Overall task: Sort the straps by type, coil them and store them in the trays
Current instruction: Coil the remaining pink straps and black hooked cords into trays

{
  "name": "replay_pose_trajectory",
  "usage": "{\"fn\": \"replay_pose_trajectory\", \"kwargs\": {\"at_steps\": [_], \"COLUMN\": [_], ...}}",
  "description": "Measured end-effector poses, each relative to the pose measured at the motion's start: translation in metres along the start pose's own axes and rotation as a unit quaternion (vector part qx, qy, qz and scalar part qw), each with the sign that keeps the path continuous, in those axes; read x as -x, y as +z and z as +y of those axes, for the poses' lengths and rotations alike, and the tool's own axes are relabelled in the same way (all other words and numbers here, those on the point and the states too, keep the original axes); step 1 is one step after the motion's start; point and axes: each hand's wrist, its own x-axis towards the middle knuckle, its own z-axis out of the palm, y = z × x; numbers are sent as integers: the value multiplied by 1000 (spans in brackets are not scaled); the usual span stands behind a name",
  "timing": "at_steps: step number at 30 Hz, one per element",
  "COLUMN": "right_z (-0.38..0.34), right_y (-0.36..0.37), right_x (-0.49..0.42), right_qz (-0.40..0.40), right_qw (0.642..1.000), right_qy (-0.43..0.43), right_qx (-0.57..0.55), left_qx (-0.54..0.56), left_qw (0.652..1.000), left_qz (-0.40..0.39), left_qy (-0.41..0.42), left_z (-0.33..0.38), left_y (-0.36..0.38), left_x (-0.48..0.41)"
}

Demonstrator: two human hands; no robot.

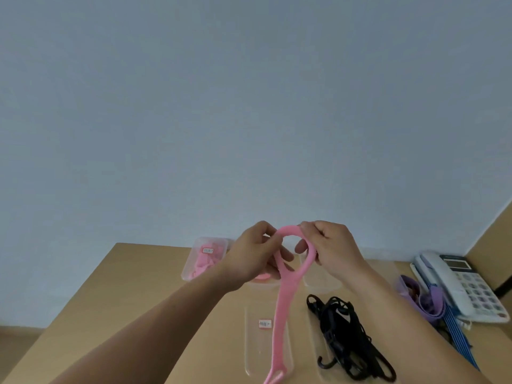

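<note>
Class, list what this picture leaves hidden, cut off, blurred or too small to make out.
Head view:
label on near tray: too small, blurred;
pink strap: lower end cut off by bottom edge;
black straps: tangled, count unclear;
pink piece behind left hand: mostly hidden by it.

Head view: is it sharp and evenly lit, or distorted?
In the head view the light is soft and even, with no glare; everything is slightly blurred, so the label on the near tray cannot be read; the wide angle makes the table edges splay.
</note>
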Motion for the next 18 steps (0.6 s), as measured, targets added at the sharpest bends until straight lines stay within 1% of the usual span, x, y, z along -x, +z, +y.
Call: {"fn": "replay_pose_trajectory", "kwargs": {"at_steps": [3, 6, 10, 13, 18], "right_z": [-9, -16, -18, -17, -16], "right_y": [2, 7, 10, 11, 13], "right_x": [1, 4, 5, 5, 6], "right_qz": [-18, -18, 15, 26, 18], "right_qw": [999, 998, 994, 994, 994], "right_qy": [-17, -52, -69, -82, -102], "right_qx": [-22, -41, -81, -64, -47], "left_qx": [65, 91, 93, 95, 103], "left_qw": [996, 990, 991, 991, 992], "left_qz": [-35, -74, -52, -50, -48], "left_qy": [-49, -73, -85, -85, -61], "left_z": [8, 16, 21, 23, 23], "left_y": [-6, -10, -19, -22, -24], "left_x": [7, 10, 7, 5, 5]}}
